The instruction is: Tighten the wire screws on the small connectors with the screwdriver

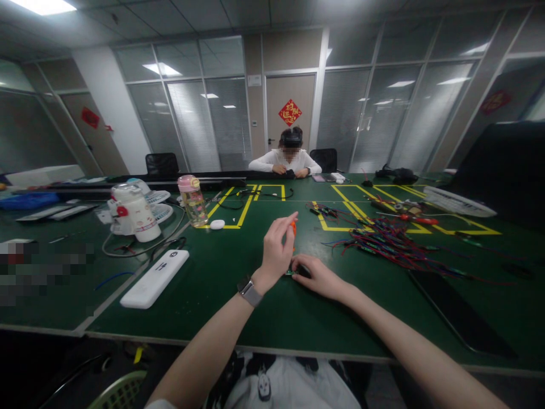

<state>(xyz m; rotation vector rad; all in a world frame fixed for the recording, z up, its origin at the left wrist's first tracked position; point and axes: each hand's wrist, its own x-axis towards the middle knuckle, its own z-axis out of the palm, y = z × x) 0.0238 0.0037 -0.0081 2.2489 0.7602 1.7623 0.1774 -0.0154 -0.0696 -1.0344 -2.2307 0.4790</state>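
My left hand (277, 245) is raised over the table, a watch on its wrist. Its fingers are bent together around an orange object (294, 228), most of which the hand hides, so its kind is unclear. Just below and to the right, my right hand (317, 276) rests low at the table with curled fingers. Its fingertips pinch a small green circuit board (290, 272), partly covered by both hands. To the right lies a pile of circuit boards with red and blue wires (392, 244).
A white power bank (155, 279), a pink-lidded bottle (193, 201) and a white jug (138, 213) stand on the left. At right are a dark flat panel (460, 312) and a white keyboard (460, 201). Across the green table (238, 267) sits another person (289, 156).
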